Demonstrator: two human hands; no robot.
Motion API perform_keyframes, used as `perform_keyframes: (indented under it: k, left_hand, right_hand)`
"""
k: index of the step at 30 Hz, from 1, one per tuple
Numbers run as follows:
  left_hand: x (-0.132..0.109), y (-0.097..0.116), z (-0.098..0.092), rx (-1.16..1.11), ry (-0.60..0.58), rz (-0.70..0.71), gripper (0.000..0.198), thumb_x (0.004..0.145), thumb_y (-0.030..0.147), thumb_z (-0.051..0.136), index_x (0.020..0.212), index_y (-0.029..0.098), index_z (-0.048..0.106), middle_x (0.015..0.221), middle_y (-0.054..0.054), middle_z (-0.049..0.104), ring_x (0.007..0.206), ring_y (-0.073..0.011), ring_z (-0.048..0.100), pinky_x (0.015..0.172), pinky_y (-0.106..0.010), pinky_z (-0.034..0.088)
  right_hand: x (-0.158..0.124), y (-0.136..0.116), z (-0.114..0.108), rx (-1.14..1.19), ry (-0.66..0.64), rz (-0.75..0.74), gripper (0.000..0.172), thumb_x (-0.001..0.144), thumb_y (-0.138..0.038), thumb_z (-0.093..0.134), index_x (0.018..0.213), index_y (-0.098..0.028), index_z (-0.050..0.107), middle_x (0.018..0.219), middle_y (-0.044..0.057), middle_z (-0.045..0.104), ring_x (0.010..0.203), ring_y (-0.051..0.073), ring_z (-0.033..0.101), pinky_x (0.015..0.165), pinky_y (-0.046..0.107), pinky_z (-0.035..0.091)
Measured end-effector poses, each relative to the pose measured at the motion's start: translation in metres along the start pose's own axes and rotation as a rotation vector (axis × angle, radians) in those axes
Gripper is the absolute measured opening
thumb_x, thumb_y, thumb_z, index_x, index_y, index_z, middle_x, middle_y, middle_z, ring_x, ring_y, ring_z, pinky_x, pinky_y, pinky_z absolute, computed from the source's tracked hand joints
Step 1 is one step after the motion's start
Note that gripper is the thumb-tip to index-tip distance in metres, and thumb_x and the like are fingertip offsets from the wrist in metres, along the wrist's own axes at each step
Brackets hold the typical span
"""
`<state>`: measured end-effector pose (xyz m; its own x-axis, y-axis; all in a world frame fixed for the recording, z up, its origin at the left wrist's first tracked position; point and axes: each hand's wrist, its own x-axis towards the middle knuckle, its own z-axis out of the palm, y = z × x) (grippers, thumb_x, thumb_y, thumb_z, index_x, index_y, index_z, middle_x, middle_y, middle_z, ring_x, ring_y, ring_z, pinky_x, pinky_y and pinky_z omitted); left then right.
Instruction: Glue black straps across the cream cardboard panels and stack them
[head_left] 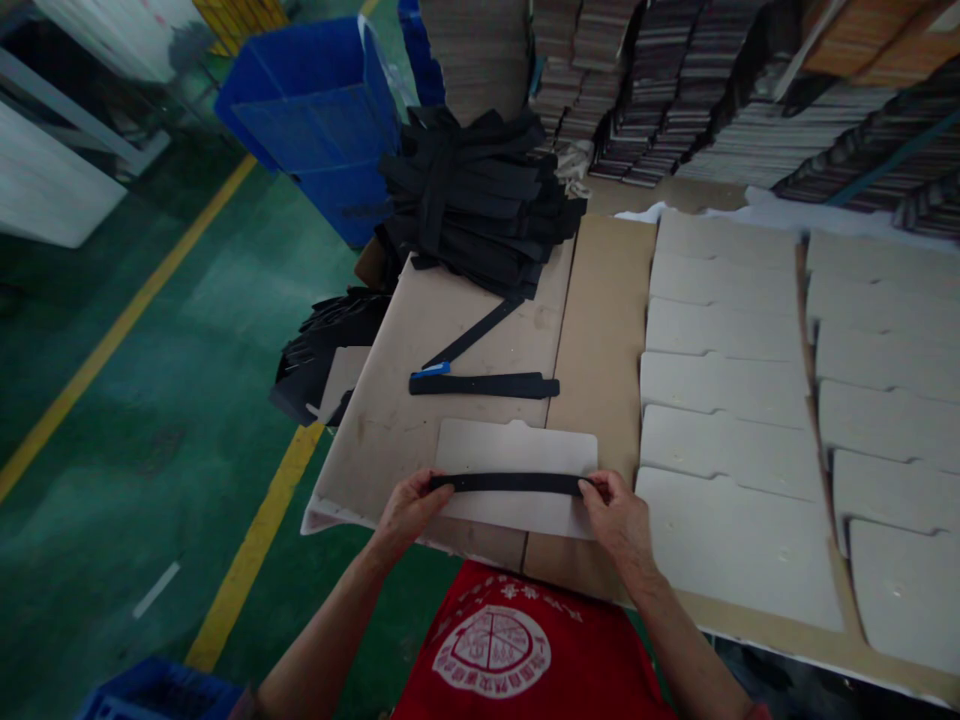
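A narrow black strip (517, 483) is stretched sideways between my two hands, over a pale board (517, 448) with a small tab on its far edge. My left hand (414, 505) pinches the strip's left end near the board's left edge. At the other end, my right hand (613, 508) grips it between thumb and fingers. Whether the strip touches the board I cannot tell. Just beyond the board lies another black strip (487, 385), with a small blue-and-white item (430, 370) at its left end. A thinner dark strip (476, 335) runs diagonally from there toward the pile.
A heap of black strips (480, 190) sits at the table's far left. Overlapping pale boards (731, 540) cover the right side in columns. Stacked sheets (667, 80) rise along the back. Blue bins (322, 120) and more black pieces (330, 345) stand left of the table.
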<state>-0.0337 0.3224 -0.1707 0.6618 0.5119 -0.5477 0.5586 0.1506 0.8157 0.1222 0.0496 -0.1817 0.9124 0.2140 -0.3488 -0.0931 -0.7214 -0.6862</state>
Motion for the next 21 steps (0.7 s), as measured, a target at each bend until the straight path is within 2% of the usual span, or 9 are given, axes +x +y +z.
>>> perform_keyframes:
  k: [13, 21]
  left_hand:
    - [0.008, 0.002, 0.007, -0.022, 0.039, -0.062, 0.041, 0.057, 0.049, 0.078, 0.079, 0.015, 0.069, 0.054, 0.003, 0.056, 0.052, -0.0114, 0.049, 0.049, -0.021, 0.035]
    - [0.010, 0.001, 0.011, -0.062, 0.071, -0.102, 0.041, 0.055, 0.046, 0.078, 0.080, 0.015, 0.069, 0.060, 0.003, 0.060, 0.055, -0.0109, 0.051, 0.052, -0.021, 0.039]
  right_hand:
    - [0.006, 0.001, 0.005, -0.095, 0.025, -0.016, 0.033, 0.080, -0.050, 0.049, 0.089, -0.023, 0.065, 0.080, 0.003, 0.070, 0.075, 0.023, 0.065, 0.070, 0.033, 0.044]
    - [0.006, 0.002, 0.008, -0.135, 0.054, -0.017, 0.032, 0.081, -0.049, 0.048, 0.088, -0.024, 0.065, 0.078, 0.002, 0.070, 0.073, 0.023, 0.065, 0.068, 0.033, 0.043]
